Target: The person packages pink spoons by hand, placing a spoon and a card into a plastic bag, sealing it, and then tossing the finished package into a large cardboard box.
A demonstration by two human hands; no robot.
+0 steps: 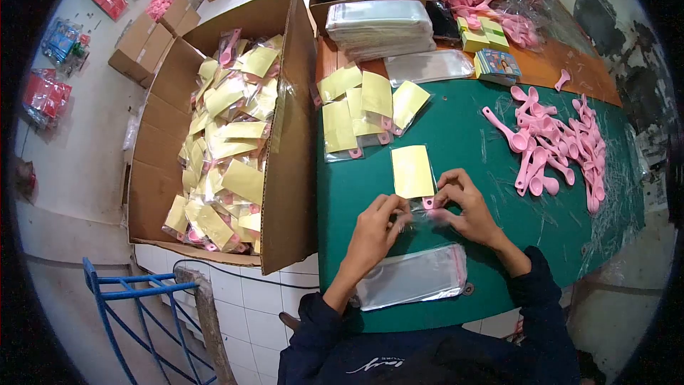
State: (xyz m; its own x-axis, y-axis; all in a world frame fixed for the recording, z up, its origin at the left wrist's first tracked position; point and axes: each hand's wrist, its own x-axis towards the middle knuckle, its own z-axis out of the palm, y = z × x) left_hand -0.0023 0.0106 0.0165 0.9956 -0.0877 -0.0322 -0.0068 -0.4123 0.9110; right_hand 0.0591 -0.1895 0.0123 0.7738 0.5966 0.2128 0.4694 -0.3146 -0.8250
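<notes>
A clear plastic bag with a yellow card lies on the green table, and a pink spoon's handle end shows below the card. My left hand pinches the lower left edge of this bag, its fingertips slightly blurred. At the lower right edge, beside the pink handle, my right hand has its fingers closed on the same bag. Nearer my body rests a stack of flat clear bags. Several bagged yellow cards lie farther back, to the left.
Left of the table stands a large open carton full of bagged cards. Loose pink spoons are piled at the right. Stacked clear bags, yellow card blocks and small printed cards sit at the back.
</notes>
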